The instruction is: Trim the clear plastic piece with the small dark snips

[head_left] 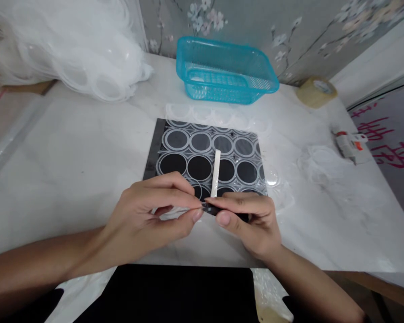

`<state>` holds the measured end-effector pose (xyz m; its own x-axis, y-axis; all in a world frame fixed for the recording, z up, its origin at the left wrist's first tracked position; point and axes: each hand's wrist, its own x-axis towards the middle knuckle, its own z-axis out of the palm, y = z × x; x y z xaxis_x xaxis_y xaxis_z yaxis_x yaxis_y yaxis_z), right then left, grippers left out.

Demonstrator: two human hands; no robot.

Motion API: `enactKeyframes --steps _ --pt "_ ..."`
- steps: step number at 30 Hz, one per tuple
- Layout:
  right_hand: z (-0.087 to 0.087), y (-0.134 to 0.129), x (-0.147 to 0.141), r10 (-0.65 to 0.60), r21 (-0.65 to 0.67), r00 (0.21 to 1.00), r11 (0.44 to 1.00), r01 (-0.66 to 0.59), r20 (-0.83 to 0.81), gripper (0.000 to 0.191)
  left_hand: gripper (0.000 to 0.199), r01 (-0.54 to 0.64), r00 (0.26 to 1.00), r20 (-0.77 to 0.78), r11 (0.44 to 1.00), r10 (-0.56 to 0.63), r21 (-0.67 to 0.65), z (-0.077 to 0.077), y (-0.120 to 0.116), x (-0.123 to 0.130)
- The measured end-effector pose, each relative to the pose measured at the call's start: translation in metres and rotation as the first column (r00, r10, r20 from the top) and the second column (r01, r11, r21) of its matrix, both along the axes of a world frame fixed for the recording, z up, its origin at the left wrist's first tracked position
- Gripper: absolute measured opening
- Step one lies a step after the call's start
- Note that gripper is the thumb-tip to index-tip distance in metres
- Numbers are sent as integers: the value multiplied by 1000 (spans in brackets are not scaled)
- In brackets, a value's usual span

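- Where the two hands meet near the table's (70, 148) near edge, the left hand (144, 215) pinches a thin clear piece, fingers closed.
- The right hand (252, 220) grips a small dark tool (211, 209), fingers curled shut.
- A white stick (216, 172) rises just beyond, over the black sheet (202, 157) of circles.
- Far: blue basket (225, 69); far right, tape roll (316, 91).

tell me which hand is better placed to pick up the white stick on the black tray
Right, probably: the right hand lies just below the white stick; the left hand pinches a clear piece.
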<state>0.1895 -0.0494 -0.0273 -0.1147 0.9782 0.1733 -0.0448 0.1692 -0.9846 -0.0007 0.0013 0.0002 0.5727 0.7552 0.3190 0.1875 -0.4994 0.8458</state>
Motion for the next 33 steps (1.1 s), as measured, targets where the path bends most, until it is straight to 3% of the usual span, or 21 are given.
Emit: enactKeyframes --steps 33 --pt "-1 -2 -4 -48 -16 998 999 48 36 23 13 -49 999 1 998 49 -40 3 -1 2"
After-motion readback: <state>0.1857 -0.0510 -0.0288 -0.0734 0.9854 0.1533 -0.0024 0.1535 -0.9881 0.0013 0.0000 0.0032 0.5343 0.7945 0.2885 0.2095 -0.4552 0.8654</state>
